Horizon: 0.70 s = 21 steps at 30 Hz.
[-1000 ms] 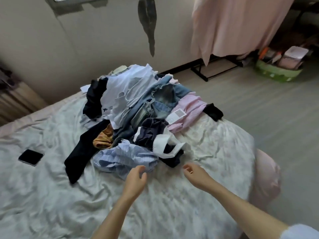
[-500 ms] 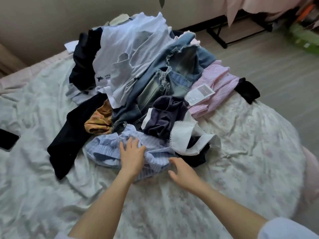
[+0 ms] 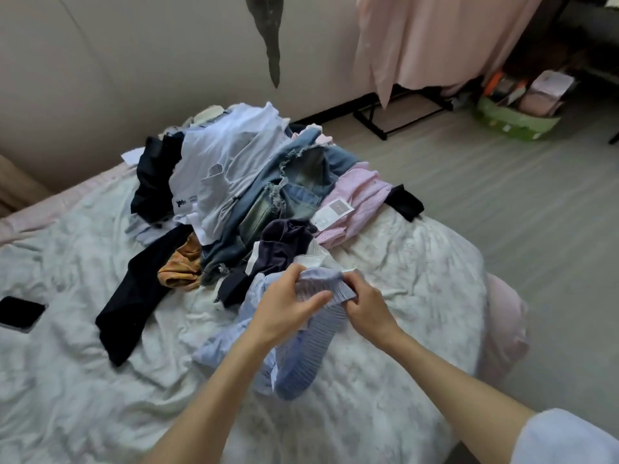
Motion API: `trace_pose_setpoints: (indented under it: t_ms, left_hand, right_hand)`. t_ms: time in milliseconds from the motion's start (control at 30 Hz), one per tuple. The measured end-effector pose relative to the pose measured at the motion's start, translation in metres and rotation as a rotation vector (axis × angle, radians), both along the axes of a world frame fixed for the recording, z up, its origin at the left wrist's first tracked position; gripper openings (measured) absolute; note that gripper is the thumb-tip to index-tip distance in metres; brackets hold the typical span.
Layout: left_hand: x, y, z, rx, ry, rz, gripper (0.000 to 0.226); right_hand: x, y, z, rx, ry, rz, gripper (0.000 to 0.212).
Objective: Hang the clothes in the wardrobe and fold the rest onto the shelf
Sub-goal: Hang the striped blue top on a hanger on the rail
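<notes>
Two hands met over the near edge of the bed (image 3: 418,262), both gripping the same blue striped garment (image 3: 301,356). The left hand (image 3: 284,308) had its fingers and thumb curled round a bunched fold of the cloth, and the right hand (image 3: 366,304) pinched the fold's other end just beside it, so the cloth was stretched short between them. The rest of the garment hung down and trailed onto the pale floral bedcover below the wrists. A white sleeve (image 3: 566,437) showed at the right forearm.

Just beyond the hands lay the pile of clothes (image 3: 254,195), heaped on the bed: a dark purple piece (image 3: 284,242) nearest, an orange patterned one (image 3: 182,266) to its left, a long black garment (image 3: 134,296) stretched toward the near left, then faded denim (image 3: 294,192) and a pink striped shirt (image 3: 358,199) with a paper tag, and a white T-shirt (image 3: 227,159) on top at the back. A dark phone (image 3: 20,313) rested on the bedcover at the far left, well apart from the pile.

Farther off, a pink cloth (image 3: 435,38) hung over a black rack, and a green basket (image 3: 516,123) stood on the floor by the right edge
</notes>
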State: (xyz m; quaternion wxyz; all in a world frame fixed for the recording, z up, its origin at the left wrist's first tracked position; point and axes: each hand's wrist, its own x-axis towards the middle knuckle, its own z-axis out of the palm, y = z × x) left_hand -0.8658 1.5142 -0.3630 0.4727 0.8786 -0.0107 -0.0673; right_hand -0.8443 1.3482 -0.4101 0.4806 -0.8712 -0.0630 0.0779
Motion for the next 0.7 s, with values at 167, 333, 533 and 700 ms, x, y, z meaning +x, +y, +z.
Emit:
trace_pose_setpoints:
  t_ms: [167, 333, 533, 700]
  left_hand:
    - [-0.024, -0.098, 0.039, 0.553, -0.132, -0.354, 0.083]
    - [-0.058, -0.231, 0.061, 0.503, -0.365, -0.478, 0.053]
    - [-0.113, -0.385, 0.076, 0.445, -0.518, -0.712, 0.037]
    - [-0.164, -0.473, 0.078, 0.417, -0.499, -0.797, 0.038]
  right_hand:
    - [-0.050, -0.129, 0.072, -0.356, -0.265, -0.162, 0.041]
    - [-0.151, -0.271, 0.121, -0.660, -0.418, -0.476, 0.043]
    - [-0.302, -0.418, 0.143, -0.823, -0.240, -0.853, 0.032]
    - [-0.446, -0.512, 0.135, -0.763, 0.080, -1.203, 0.027]
